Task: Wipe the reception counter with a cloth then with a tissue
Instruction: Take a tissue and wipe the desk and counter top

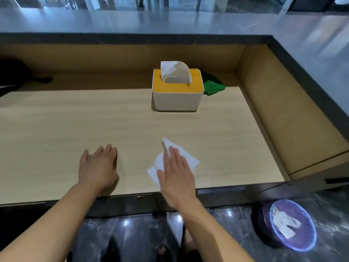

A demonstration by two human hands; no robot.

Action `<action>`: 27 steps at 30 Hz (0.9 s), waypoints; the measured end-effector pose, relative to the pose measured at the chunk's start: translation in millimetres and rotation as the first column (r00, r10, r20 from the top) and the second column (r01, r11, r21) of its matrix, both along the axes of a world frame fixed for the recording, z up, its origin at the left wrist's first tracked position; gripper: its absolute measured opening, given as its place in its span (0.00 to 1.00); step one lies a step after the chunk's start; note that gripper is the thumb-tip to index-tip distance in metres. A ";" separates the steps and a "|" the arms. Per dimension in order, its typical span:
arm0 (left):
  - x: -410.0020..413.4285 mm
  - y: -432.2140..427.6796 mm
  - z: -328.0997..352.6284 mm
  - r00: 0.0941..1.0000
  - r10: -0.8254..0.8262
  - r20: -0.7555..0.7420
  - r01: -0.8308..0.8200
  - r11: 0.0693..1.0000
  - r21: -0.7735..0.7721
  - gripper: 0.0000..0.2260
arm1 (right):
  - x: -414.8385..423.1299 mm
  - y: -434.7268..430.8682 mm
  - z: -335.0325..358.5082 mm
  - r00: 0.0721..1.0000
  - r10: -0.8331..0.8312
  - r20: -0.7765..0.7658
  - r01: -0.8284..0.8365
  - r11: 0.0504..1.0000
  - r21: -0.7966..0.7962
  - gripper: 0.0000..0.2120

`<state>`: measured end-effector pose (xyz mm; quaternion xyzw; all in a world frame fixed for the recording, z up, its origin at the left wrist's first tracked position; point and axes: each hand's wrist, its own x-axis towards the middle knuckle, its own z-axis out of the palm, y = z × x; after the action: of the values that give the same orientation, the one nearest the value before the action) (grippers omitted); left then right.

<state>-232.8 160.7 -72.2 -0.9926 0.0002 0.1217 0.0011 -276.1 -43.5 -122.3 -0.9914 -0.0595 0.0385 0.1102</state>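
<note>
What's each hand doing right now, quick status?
Left hand: open, flat on the counter, holding nothing.
Right hand: open, palm pressing the tissue flat on the counter, not gripping it.

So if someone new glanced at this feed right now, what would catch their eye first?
Probably the right hand pressing a white tissue flat on the wooden counter near its front edge, with the left hand resting empty beside it. Next, the yellow-topped tissue box farther back, with a green cloth lying behind it.
</note>
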 end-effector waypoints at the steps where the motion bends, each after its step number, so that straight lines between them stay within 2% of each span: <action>1: 1.0 -2.8 -0.3 1.000 0.010 -0.008 -0.010 1.000 0.018 0.14 | -0.6 -19.6 -0.9 0.999 -0.032 -0.018 0.031 0.999 -0.019 0.34; 3: 2.3 -8.3 -1.6 1.000 0.023 -0.004 -0.022 0.999 0.040 0.14 | -2.2 -58.1 0.9 0.993 -0.093 -0.067 0.090 0.995 -0.038 0.38; 5: 3.3 -13.7 -1.4 1.000 -0.008 0.028 0.007 0.999 0.049 0.17 | -2.1 -92.8 4.0 0.983 -0.176 -0.050 0.171 0.980 -0.097 0.40; 8: 3.2 -22.3 1.0 0.995 -0.089 0.049 0.090 0.996 -0.011 0.21 | -3.5 -146.8 -0.2 0.939 -0.342 -0.039 0.334 0.932 -0.137 0.41; 11: 2.8 -31.2 -0.4 0.982 -0.181 0.048 0.185 0.976 -0.111 0.24 | -1.1 -189.9 -0.8 0.843 -0.535 -0.055 0.518 0.836 -0.182 0.33; 14: 0.9 -40.1 -5.9 0.965 -0.261 0.040 0.263 0.944 -0.201 0.24 | 2.6 -175.0 3.6 0.762 -0.643 -0.075 0.632 0.764 -0.128 0.30; 16: 0.0 -47.3 -7.6 0.957 -0.288 0.031 0.288 0.931 -0.224 0.24 | 3.6 -138.0 2.9 0.784 -0.616 -0.070 0.608 0.786 -0.113 0.31; 20: 3.1 -58.2 -9.2 0.954 -0.298 0.001 0.290 0.928 -0.235 0.26 | -3.9 -46.0 -3.9 0.950 -0.311 -0.027 0.308 0.949 -0.069 0.35; 23: 9.2 -64.2 -9.6 0.957 -0.290 -0.021 0.279 0.937 -0.210 0.28 | -1.3 -46.0 -3.6 0.989 -0.132 -0.066 0.128 0.990 -0.066 0.33; 25: 13.0 -67.9 -9.5 0.955 -0.294 -0.033 0.282 0.939 -0.194 0.29 | 1.2 -75.0 -3.1 0.982 -0.190 -0.006 0.190 0.980 -0.056 0.31; 27: 15.2 -70.6 -9.6 0.952 -0.304 -0.040 0.292 0.939 -0.184 0.29 | 5.4 -116.0 -11.6 0.933 -0.359 0.011 0.359 0.928 -0.106 0.32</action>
<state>-217.6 90.1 -81.8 -0.9726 0.1612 0.1532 -0.0684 -270.8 -159.5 -133.9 -0.9898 0.1254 0.0250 0.0630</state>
